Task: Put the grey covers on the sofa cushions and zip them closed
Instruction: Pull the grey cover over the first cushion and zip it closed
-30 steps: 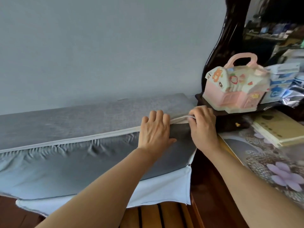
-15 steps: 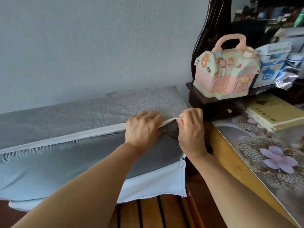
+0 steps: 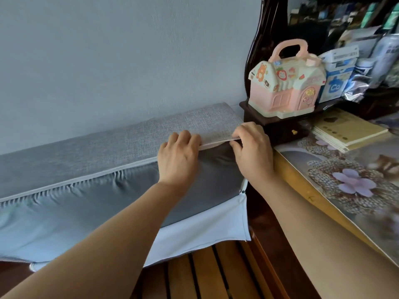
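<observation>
Head view looks down along a long sofa cushion [image 3: 108, 203] lying against a plain pale grey wall [image 3: 118, 50], on a sofa seat of brown wooden slats [image 3: 207, 275]. A grey cover [image 3: 133, 139] of woven cloth lies over the cushion's top. Its pale piped edge [image 3: 75, 180] runs from the left of the frame toward the right end, with smooth darker grey fabric puckered just beneath it. At the cushion's lower right corner a white inner lining [image 3: 211, 229] hangs out over the slats.

The left hand [image 3: 178, 157] sits at the piped edge, its fingers [image 3: 185, 137] curled over onto the woven top and gripping the cover there. The right hand [image 3: 253, 149] is just beside it at the cushion's right end, fingers bent and pinching the same edge between thumb and fingertips. Whether a zipper pull is held cannot be told.

To the right stands a tabletop [image 3: 306, 195] with a yellow wooden rim and a glossy sheet printed with a pale purple flower. On it lie yellow booklets [image 3: 347, 130]. A dark wooden stand [image 3: 278, 124] carries a pink toy house [image 3: 289, 87] with a handle, beside blue and white boxes [image 3: 336, 80]. Behind rises a dark curved frame [image 3: 257, 46] holding blurred clutter.
</observation>
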Tool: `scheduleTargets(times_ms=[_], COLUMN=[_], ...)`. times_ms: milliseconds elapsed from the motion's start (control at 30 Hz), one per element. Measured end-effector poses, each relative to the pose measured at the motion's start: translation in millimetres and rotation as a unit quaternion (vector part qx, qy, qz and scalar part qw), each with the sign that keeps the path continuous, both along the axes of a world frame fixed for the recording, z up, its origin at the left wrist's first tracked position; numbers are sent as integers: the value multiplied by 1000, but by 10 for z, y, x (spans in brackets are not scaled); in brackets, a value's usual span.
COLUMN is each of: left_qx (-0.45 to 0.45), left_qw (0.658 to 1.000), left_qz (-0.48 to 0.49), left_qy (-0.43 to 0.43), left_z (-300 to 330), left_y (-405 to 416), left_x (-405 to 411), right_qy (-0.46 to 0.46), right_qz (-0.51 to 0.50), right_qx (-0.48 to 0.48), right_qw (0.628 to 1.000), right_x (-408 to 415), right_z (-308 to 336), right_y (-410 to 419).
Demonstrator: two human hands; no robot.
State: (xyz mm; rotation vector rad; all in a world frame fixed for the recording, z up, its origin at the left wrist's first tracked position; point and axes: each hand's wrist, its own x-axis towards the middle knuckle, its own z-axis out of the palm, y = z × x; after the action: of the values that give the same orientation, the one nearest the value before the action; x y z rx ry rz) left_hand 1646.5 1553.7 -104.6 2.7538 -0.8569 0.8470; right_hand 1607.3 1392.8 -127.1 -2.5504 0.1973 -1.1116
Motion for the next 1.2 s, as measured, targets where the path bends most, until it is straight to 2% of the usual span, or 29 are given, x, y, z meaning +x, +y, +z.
scheduleTargets(times_ms=[100,233,300,433,533,633,767,900,1067,1200], left_qx=[64,30,37,-24,-37,-11,25,57,96,192], left_qw=[998,993,991,998,996,995,998,994,988,978], left_qz=[-11,-97,-117,-49,-53,-85,5,31,18,-27], left_qy=[12,-52,-44,-29,-55,-52,-54,-92,-120,-71], left_z=[165,444,216,-219,-236,-311,-495,-676,-919,-1236], left_y=[-17,-19,22,-13,-143,-414,-655,-661,-618,-561], left_x=[89,133,46,-56,39,51,9,1,-88,-268], right_qy=[48,-40,-20,-2,-17,19,13,51,121,159], right_qz=[-15,-43,-28,31,6,32,106,137,186,167], right_qx=[-92,-118,-115,-88,-19,69,88,124,133,144], right_qw=[995,991,993,996,1000,997,990,981,966,962], right_x=[111,95,38,-14,-17,35,18,-70,-208,-257], right_z=[165,124,-38,-213,-312,-422,-555,-730,-1128,-1449], right_y=[129,170,180,51,-100,-232,-383,-603,-688,-674])
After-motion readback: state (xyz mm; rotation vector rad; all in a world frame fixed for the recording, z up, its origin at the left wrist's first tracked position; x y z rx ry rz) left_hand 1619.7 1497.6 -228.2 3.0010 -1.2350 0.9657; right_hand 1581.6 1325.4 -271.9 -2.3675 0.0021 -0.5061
